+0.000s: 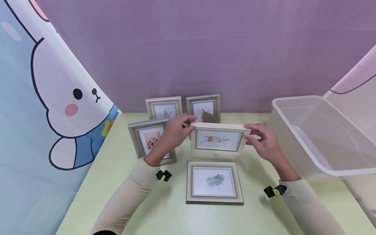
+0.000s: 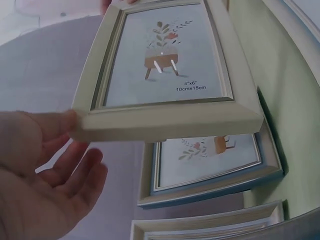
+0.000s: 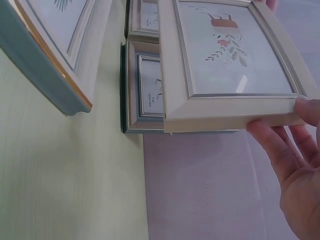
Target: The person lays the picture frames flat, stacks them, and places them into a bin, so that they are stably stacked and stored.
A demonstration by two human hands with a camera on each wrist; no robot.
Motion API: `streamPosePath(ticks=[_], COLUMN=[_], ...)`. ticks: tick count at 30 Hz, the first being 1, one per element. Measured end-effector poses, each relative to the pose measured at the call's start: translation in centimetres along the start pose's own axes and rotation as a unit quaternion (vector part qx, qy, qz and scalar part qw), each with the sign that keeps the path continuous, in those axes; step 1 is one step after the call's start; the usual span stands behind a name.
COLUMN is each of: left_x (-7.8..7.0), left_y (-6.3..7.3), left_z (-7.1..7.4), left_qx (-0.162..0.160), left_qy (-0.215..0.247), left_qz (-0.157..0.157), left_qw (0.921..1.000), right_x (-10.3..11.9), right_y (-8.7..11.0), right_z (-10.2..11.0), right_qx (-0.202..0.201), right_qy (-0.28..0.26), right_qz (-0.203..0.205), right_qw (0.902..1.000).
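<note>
Both hands hold a cream picture frame (image 1: 218,152) between them, turned on its long side above the table. Its picture of a potted plant (image 2: 165,55) faces the person and lies sideways in the head view. At the upper left corner my left hand (image 1: 175,130) pinches the border between thumb and fingers. My right hand (image 1: 264,142) pinches the opposite upper corner, thumb (image 3: 307,107) on the front and fingers behind. Just in front of it a grey-cream frame with a green leaf print (image 1: 215,200) lies on the table. Behind the left forearm stands a frame with a flower photo (image 1: 133,137).
At the back, against the purple cloth (image 1: 205,49), stand a cream frame (image 1: 148,106) and a grey-brown frame (image 1: 217,107). A large translucent plastic bin (image 1: 293,137) takes up the right side of the pale green table (image 1: 94,195). A rabbit-print cloth (image 1: 64,81) hangs at left.
</note>
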State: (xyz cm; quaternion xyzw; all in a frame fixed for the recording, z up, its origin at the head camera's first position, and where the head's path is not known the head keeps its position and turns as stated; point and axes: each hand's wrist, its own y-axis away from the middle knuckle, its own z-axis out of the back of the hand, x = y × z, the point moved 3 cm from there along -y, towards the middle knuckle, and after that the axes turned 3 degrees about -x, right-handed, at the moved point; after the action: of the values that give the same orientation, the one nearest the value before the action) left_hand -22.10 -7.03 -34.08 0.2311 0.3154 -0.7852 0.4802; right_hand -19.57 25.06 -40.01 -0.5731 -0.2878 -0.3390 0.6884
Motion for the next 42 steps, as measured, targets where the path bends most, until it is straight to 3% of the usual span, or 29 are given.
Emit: streamPosePath(ticks=[2, 5, 7, 10, 21, 29, 34, 42], left_x=[0.7, 1.5, 1.9, 2.3, 3.4, 3.7, 3.9, 4.0], left_y=[0.0, 0.0, 0.0, -0.1, -1.1, -1.4, -1.5, -1.4], left_z=[0.1, 0.1, 0.2, 0.2, -0.6, -1.7, -1.9, -1.9], left_qx=[0.021, 0.052, 0.072, 0.100, 0.194, 0.229, 0.235, 0.234], left_qy=[0.079, 0.182, 0.226, 0.263, 0.305, 0.338, 0.346, 0.341], left_qz=[0.036, 0.080, 0.094, 0.092, 0.039, 0.015, 0.007, 0.005], left_qw=[0.9960, 0.9787, 0.9669, 0.9553, 0.9314, 0.9128, 0.9082, 0.9104], right_x=[0.1, 0.2, 0.2, 0.3, 0.4, 0.4, 0.4, 0.4], right_y=[0.0, 0.0, 0.0, 0.0, 0.1, 0.2, 0.2, 0.2], right_z=[0.1, 0.2, 0.3, 0.5, 0.8, 0.7, 0.6, 0.6], right_qx=[0.003, 0.010, 0.014, 0.020, 0.027, 0.031, 0.034, 0.030], right_qy=[-0.014, -0.043, -0.061, -0.078, -0.109, -0.118, -0.109, -0.094], right_qz=[0.003, 0.009, 0.016, 0.025, 0.017, 0.030, 0.033, 0.036], right_qw=[0.9999, 0.9990, 0.9979, 0.9965, 0.9936, 0.9921, 0.9930, 0.9945])
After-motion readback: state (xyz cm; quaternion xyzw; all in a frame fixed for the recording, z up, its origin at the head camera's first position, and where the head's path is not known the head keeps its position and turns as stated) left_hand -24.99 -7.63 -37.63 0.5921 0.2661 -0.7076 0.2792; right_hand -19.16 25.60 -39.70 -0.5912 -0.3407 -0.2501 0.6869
